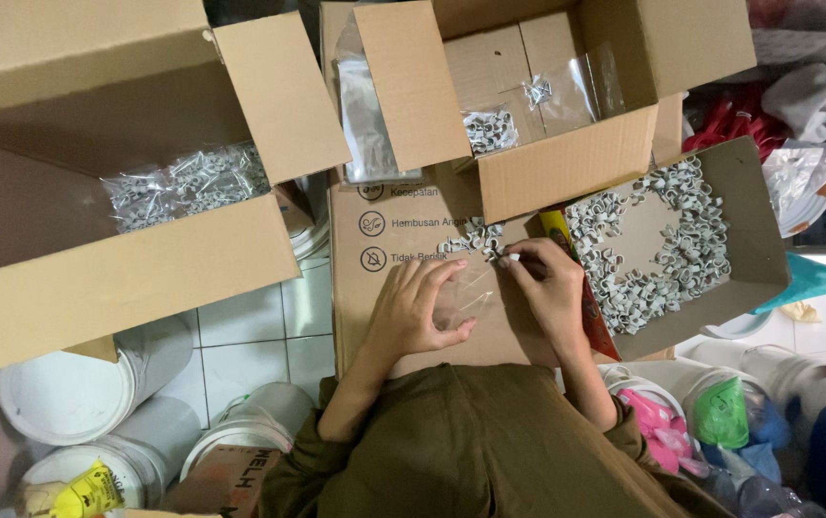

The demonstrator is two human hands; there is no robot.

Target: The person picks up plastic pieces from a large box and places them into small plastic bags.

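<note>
My left hand [422,312] rests flat on a small clear plastic bag [465,293] lying on a cardboard sheet [374,288], fingers spread over the bag. My right hand [547,283] pinches a small white cable clip [513,257] at the bag's upper edge. A little heap of white clips [475,238] lies just above the bag. To the right, a shallow cardboard tray [748,206] holds many loose white clips [681,240].
An open box [566,163] at the top holds filled clip bags [489,129]. A large open box [96,278] on the left holds more filled bags [187,182]. White buckets [77,393] stand on the tiled floor; coloured bags [720,412] fill buckets at right.
</note>
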